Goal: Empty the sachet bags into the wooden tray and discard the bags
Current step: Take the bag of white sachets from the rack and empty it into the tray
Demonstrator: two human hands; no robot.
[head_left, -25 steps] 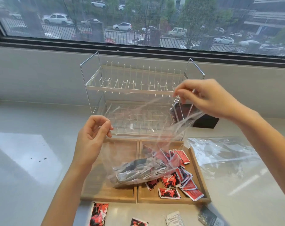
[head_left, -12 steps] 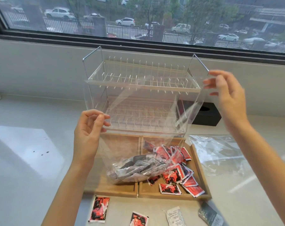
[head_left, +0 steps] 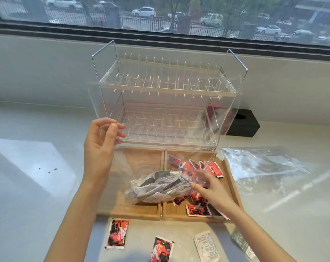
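Head view: a clear bag point(head_left: 160, 129) was held upright over the wooden tray point(head_left: 231, 178), its mouth pinched at the top edge by the left hand point(head_left: 101, 146). Grey sachets point(head_left: 160, 186) were still bunched in its bottom, sagging across the tray's middle divider. The right hand point(head_left: 211, 188) was seen low at the bag's bottom, at about 3 o'clock from the grey bunch; its fingers looked loosely curled against the film, though a firm grip could not be told.

Red sachets point(head_left: 207, 167) were already lying loose in the tray's right compartment, and an emptied bag point(head_left: 260, 167) was spread flat on the worktop point(head_left: 28, 186) at 3 o'clock from the tray. One bag was therefore judged done, though not yet discarded.

The left compartment was showing bare wood. Stray sachets point(head_left: 117, 234) were lying on the worktop at 6 o'clock from the tray, outside it. Tipping out the grey sachets, gathering the strays and discarding both bags were judged left.
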